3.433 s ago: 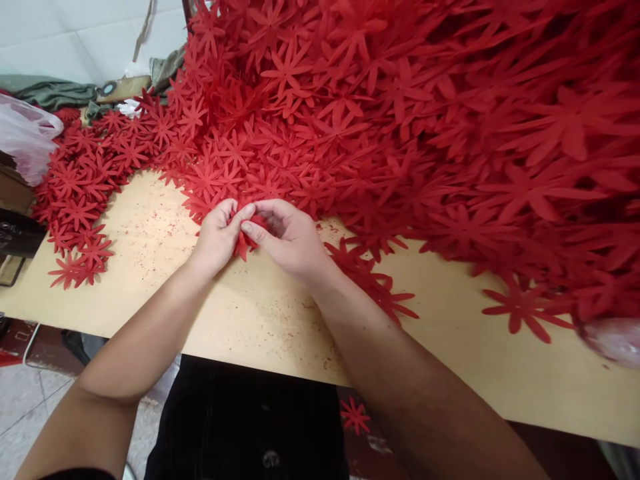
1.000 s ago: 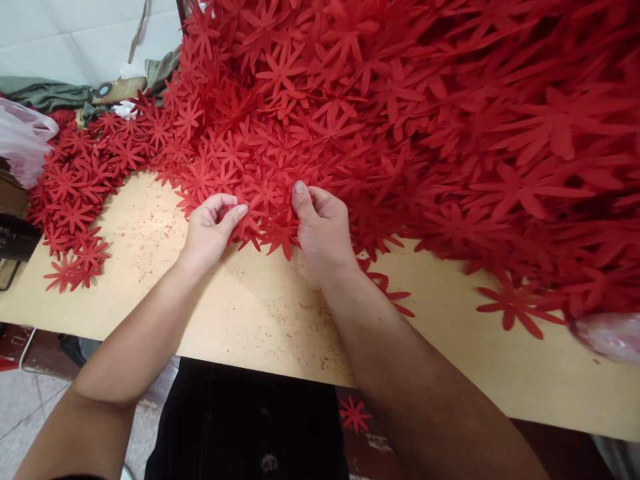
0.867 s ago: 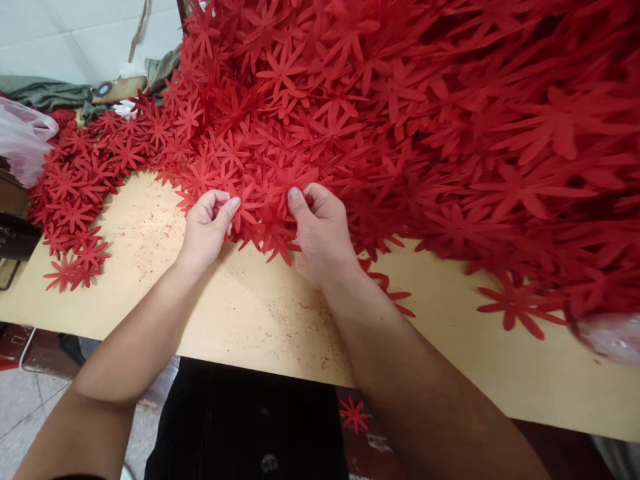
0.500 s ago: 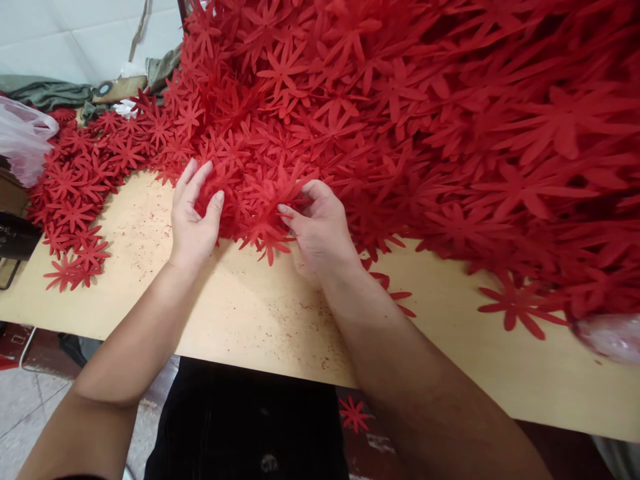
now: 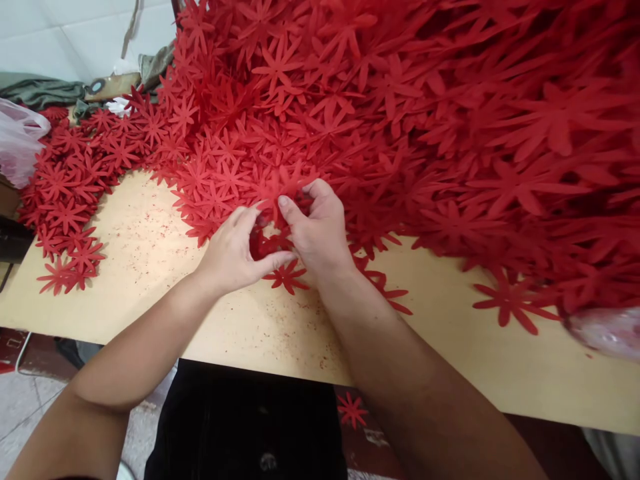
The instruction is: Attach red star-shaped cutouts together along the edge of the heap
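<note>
My right hand [image 5: 320, 230] is closed, with thumb and fingers pinching a red flower-shaped cutout [image 5: 274, 190] at the front of a big heap. To its left, my left hand [image 5: 233, 250] curves with thumb and fingers apart, its thumb tip close to the base of the right hand. Red petals show between the two hands, and I cannot tell whether the left fingertips touch them. Just under the left thumb, another red cutout [image 5: 287, 277] lies on the table.
The heap of red cutouts [image 5: 400, 133] covers the back and right of the pale wooden table [image 5: 240, 327]. A smaller pile [image 5: 70, 180] lies at left beside a white plastic bag [image 5: 20, 133]. Clear plastic [image 5: 610, 330] sits at the right. One cutout [image 5: 353, 408] is below the table edge.
My left hand has moved right and toward me, next to the right hand. The right hand stays in nearly the same place, its thumb on the red cutout.
</note>
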Demonstrator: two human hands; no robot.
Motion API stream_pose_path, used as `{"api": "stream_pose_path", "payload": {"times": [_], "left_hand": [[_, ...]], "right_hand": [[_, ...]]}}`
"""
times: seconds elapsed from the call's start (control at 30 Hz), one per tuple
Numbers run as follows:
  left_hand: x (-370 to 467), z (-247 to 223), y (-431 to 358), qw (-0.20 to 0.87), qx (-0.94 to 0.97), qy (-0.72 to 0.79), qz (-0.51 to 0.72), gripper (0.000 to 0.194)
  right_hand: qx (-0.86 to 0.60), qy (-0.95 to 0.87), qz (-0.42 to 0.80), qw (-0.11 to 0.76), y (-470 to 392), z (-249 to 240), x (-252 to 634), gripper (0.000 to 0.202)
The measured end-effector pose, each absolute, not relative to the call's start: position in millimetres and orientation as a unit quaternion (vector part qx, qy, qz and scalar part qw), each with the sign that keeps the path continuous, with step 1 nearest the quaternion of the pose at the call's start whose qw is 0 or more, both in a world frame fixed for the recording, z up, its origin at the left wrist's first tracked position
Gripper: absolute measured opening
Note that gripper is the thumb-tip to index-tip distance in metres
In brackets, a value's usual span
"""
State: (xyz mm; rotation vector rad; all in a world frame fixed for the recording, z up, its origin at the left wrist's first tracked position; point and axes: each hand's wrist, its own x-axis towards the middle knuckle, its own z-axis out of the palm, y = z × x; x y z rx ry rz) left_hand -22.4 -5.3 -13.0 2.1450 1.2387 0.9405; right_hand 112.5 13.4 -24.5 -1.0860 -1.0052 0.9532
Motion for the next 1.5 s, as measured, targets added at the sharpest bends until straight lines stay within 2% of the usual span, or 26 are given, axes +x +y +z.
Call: {"api": "stream_pose_path", "payload": {"times": [0.13,0.2,0.33,0.43,0.5,0.57,0.7,0.77,0.87,1.0,1.07,1.1,1.2,1.3,1.5], "left_hand": [[-24,-24,0,0.278,0.753,0.463,0.375,0.048],[-26,-22,0,0.288,0.757,0.459,0.366,0.047],[-25,-13,-5,0.259,0.785,0.448,0.340,0.069],[-23,-10,-10,0.230,0.788,0.462,0.337,0.088],[-22,-9,-13,0.219,0.805,0.464,0.297,0.091],[-20,-7,-14,0.204,0.844,0.446,0.218,0.081],[-18,-6,-13,0.161,0.899,0.390,0.119,0.023],[-19,-8,-10,0.155,0.897,0.391,0.137,0.011],[-23,-11,-3,0.184,0.856,0.431,0.217,0.014],[-34,-14,8,0.299,0.733,0.492,0.364,0.013],[-40,-12,15,0.351,0.662,0.514,0.418,0.012],[-43,-11,18,0.364,0.632,0.524,0.441,0.014],[-49,-9,26,0.365,0.576,0.540,0.493,0.028],[-53,-10,30,0.363,0.559,0.541,0.513,0.035],[-59,-12,39,0.309,0.560,0.529,0.557,0.017]], "right_hand": [[-0.443,-0.429,0.461,0.638,16,-26,112,0.019],[-0.432,-0.417,0.476,0.642,17,-25,113,0.022],[-0.443,-0.390,0.483,0.647,18,-21,118,0.021],[-0.457,-0.371,0.494,0.639,19,-18,123,0.012],[-0.456,-0.362,0.491,0.648,19,-16,125,0.007],[-0.454,-0.363,0.480,0.657,20,-14,125,0.015],[-0.480,-0.380,0.459,0.643,19,-13,124,0.039],[-0.492,-0.385,0.457,0.633,19,-12,124,0.048],[-0.488,-0.383,0.457,0.637,18,-11,124,0.050],[-0.452,-0.385,0.461,0.659,20,-11,123,0.032],[-0.432,-0.395,0.484,0.651,21,-14,121,0.018],[-0.420,-0.404,0.501,0.640,22,-15,120,0.017],[-0.388,-0.434,0.546,0.603,22,-20,118,0.037],[-0.377,-0.450,0.559,0.586,21,-23,118,0.047],[-0.372,-0.436,0.584,0.575,17,-20,118,0.069]]}}
